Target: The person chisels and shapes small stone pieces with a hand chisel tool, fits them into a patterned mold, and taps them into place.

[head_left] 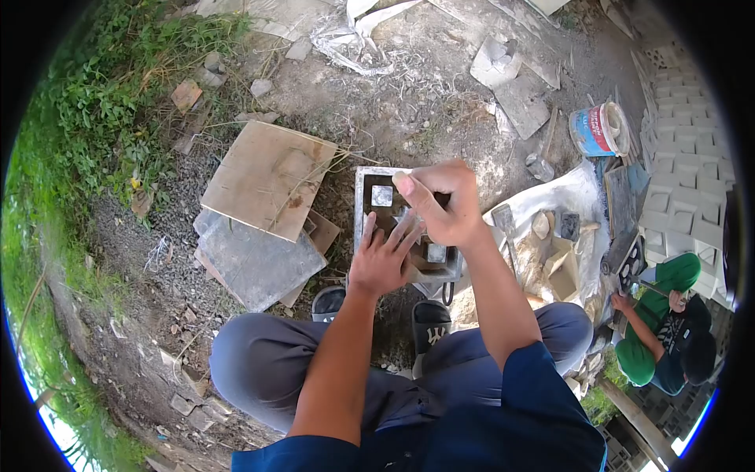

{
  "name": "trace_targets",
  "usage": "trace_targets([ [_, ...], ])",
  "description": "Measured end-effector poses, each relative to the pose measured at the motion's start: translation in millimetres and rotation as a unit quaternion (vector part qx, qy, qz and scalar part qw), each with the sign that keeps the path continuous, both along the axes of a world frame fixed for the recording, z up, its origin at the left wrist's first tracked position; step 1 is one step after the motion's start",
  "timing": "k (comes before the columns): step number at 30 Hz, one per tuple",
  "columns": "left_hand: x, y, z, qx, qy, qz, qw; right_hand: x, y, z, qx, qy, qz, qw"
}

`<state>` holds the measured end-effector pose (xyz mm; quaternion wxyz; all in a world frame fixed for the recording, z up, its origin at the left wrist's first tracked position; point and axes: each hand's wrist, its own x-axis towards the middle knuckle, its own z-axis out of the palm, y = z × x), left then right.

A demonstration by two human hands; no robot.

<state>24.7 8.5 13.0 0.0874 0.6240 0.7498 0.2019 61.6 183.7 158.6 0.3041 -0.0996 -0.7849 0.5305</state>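
In front of me on the ground stands a rectangular mould box (pixel 359 193) with a pale rim and a dark inside. Light square blocks show in it, one a metallic square (pixel 382 196) near the far left corner. My left hand (pixel 383 263) reaches over the near left part of the box, its fingers stretched out and apart, fingertips down toward the inside. Above the right side, my right hand (pixel 446 203) is closed in a fist with the thumb on top. Whatever it grips is hidden. A dark loop handle (pixel 448 293) hangs at the near right corner.
Wooden boards (pixel 271 177) and a grey slab (pixel 259 259) lie left. At right are a white sack (pixel 570 185) with sand and tools, a paint bucket (pixel 596 130) and stacked pale blocks (pixel 680 157). Another person (pixel 664 338) works at far right.
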Motion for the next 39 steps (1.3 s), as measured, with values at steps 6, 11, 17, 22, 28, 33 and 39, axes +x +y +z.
trace_targets([
  [6,5.6,-8.0,-0.8,-0.002,-0.003,-0.005,1.000,-12.4,5.1,-5.4,-0.059,-0.038,-0.006,0.997],
  [11,4.0,-6.7,-2.7,0.016,-0.025,0.004,1.000,-10.0,-1.5,1.9,-0.024,0.044,0.036,0.998],
  [17,3.9,-6.7,-5.1,0.003,-0.003,0.000,1.000,-17.6,0.2,15.6,-0.029,0.007,0.031,0.999],
  [22,5.0,-4.9,0.6,-0.009,-0.001,-0.007,1.000,-28.2,5.9,1.3,-0.024,-0.036,0.008,0.999],
  [28,4.4,-9.3,-3.6,-0.012,-0.021,0.000,1.000,-18.7,-0.9,-6.2,-0.023,-0.011,0.011,1.000],
  [33,2.3,-6.8,-2.7,0.004,-0.050,0.005,0.999,-8.8,-4.8,8.0,0.013,0.063,0.066,0.996],
  [39,1.3,-2.3,-0.8,-0.007,-0.006,-0.006,1.000,-12.4,8.9,-0.6,-0.001,-0.035,0.025,0.999],
])
